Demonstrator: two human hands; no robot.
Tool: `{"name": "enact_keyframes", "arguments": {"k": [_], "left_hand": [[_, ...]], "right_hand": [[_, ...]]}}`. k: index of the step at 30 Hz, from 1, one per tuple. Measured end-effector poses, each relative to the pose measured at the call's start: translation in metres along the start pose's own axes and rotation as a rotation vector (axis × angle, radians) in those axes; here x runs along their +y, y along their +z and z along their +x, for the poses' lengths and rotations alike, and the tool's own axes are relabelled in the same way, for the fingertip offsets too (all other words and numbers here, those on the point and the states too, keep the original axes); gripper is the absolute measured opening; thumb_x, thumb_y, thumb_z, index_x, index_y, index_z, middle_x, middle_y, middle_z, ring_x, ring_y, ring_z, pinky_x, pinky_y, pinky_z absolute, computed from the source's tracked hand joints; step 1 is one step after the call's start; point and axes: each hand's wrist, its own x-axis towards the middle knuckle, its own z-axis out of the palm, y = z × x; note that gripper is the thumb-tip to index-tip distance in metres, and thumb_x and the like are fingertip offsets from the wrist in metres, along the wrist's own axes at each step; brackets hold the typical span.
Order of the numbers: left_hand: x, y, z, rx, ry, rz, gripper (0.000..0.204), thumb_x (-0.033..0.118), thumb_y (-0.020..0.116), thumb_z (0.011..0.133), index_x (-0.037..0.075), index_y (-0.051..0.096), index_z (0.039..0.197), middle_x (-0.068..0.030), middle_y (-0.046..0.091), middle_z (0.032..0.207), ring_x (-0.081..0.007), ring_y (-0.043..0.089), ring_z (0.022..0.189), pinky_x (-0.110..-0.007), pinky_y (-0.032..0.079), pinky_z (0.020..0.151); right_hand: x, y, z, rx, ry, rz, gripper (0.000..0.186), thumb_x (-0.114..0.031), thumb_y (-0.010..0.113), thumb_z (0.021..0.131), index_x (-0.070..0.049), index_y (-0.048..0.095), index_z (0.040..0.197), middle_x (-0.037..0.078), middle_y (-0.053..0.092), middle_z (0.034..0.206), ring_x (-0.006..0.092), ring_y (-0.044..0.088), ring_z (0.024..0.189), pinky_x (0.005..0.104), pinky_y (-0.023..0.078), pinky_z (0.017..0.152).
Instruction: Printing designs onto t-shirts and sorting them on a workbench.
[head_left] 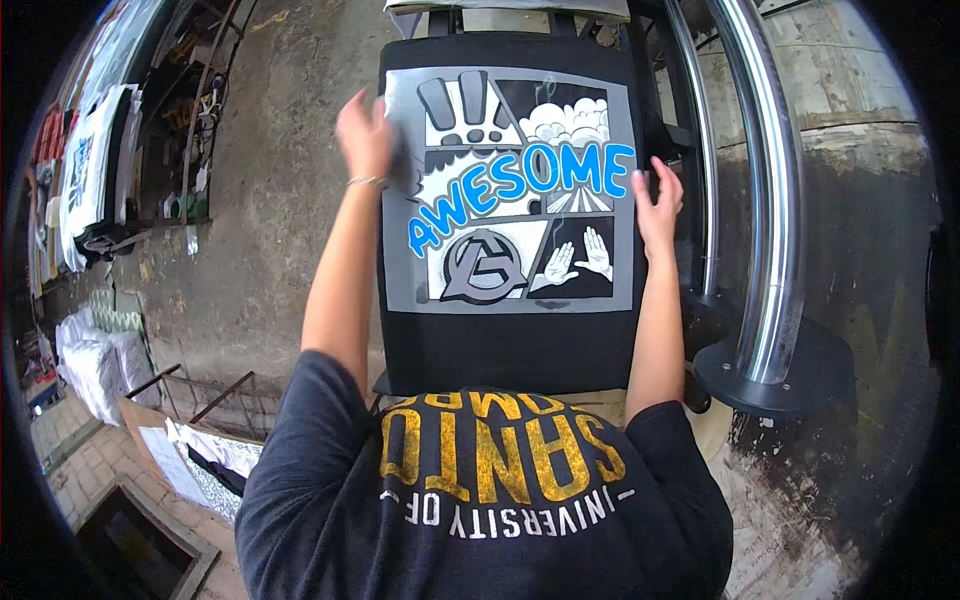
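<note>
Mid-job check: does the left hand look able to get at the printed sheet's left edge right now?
Likely yes: the left hand is open right by that edge of the printed sheet, and nothing visible blocks the way between them.

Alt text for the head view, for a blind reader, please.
A grey comic-style print with blue lettering lies on a black pad, the person's open left hand beside its left edge and open right hand at its right edge. Metal columns stand at right.
</note>
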Motion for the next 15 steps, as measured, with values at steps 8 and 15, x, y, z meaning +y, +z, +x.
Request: {"name": "enact_keyframes", "arguments": {"k": [8,15], "left_hand": [[-0.067,-0.058,-0.063,-1.021,-1.320,-0.742,0.087,0.077,0.035,0.085,-0.002,0.057,0.115,-0.0134,0.063,0.115,-0.0290,0.058,0.109,-0.043,0.045,0.094],[-0.062,-0.070,-0.068,-0.577,-0.987,-1.031,0.044,0.030,0.062,0.092,0.006,0.051,0.127,-0.0089,0.062,0.118,-0.0189,0.060,0.107,-0.036,0.046,0.094]], "right_hand": [[0.052,0.004,0.029,-0.358,0.913,0.700,0.068,-0.051,0.049,0.094,-0.006,0.033,0.142,0.016,0.056,0.121,0.0281,0.054,0.113,0.0390,0.043,0.095],[0.057,-0.001,0.033,-0.123,0.520,1.004,0.043,-0.001,0.058,0.084,-0.005,0.057,0.127,0.010,0.061,0.117,0.0184,0.054,0.112,0.0268,0.041,0.096]]}}
